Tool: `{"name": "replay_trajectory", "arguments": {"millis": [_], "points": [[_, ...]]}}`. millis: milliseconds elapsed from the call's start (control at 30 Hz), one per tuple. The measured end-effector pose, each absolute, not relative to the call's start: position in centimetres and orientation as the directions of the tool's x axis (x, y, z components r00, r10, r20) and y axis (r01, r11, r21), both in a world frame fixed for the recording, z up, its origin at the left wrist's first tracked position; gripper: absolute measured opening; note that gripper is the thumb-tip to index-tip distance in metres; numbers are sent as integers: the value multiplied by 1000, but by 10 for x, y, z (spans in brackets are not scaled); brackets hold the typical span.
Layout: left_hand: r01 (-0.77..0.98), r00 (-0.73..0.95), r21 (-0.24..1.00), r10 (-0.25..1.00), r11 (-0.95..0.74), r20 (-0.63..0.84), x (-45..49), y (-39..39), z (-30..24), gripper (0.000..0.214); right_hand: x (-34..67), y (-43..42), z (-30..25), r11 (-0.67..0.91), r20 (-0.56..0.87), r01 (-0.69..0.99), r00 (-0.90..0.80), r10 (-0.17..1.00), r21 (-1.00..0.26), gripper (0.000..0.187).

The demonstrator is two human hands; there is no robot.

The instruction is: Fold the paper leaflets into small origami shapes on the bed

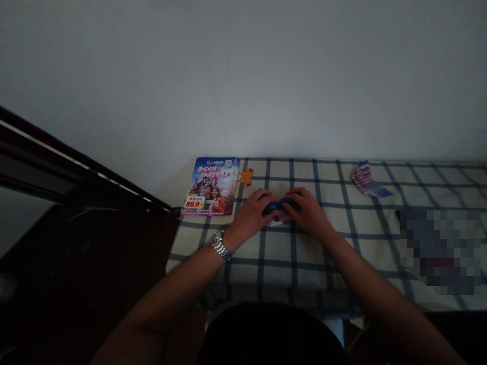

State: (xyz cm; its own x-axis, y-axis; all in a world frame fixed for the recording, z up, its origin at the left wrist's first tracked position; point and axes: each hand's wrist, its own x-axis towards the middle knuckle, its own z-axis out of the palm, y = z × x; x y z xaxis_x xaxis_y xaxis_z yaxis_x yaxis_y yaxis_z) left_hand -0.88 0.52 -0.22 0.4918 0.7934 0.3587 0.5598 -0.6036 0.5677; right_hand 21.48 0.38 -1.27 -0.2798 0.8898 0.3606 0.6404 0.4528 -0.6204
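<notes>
Between my hands, low over the checked cloth, is a small folded flyer (279, 219) with a blue upper edge and a printed picture. My left hand (255, 212), with a silver watch at its wrist, has its fingers closed on the flyer's left side. From the other side, the fingers of my right hand (306, 212) close on its right part. Fingers cover much of the paper, so its exact folds are hidden. A stack of colourful printed flyers (210, 185) lies flat to the left of my left hand.
An orange bear-shaped piece (246, 177) lies beside the stack. Farther right is a fanned pile of folded printed papers (366, 178). A blurred-out dark object (437, 253) lies at the right. The checked cloth (243, 274) covers the table, which meets a white wall (243, 76).
</notes>
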Motion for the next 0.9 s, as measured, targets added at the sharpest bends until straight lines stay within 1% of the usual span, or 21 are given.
{"name": "replay_trajectory", "arguments": {"millis": [100,200,367,467,600,667,800,833,900], "points": [[596,439,568,823,-567,361,-9,5,-1,28,216,4,-11,439,354,616,-263,897,-654,15],[603,396,575,833,-554,387,-10,5,-1,25,218,4,-11,438,361,584,-251,898,-683,13],[592,389,601,843,-537,371,-12,5,-2,17,219,3,-7,444,381,544,-233,895,-712,12],[555,373,668,866,-495,332,-11,6,-4,18,218,3,-3,459,394,525,-238,888,-717,11],[445,353,785,890,-432,289,-11,7,-6,17,218,2,-1,466,401,478,-239,884,-744,11],[389,341,824,895,-412,287,-11,6,-5,17,217,1,-3,425,370,422,-208,905,-801,16],[313,336,865,898,-392,285,-11,5,-3,18,217,2,-8,289,264,268,-127,956,-919,37],[302,334,870,898,-390,286,-11,5,-2,18,216,2,-8,262,239,243,-121,964,-934,39],[288,329,874,898,-391,293,-11,5,-1,17,217,3,-8,225,202,222,-121,972,-949,38]]}}
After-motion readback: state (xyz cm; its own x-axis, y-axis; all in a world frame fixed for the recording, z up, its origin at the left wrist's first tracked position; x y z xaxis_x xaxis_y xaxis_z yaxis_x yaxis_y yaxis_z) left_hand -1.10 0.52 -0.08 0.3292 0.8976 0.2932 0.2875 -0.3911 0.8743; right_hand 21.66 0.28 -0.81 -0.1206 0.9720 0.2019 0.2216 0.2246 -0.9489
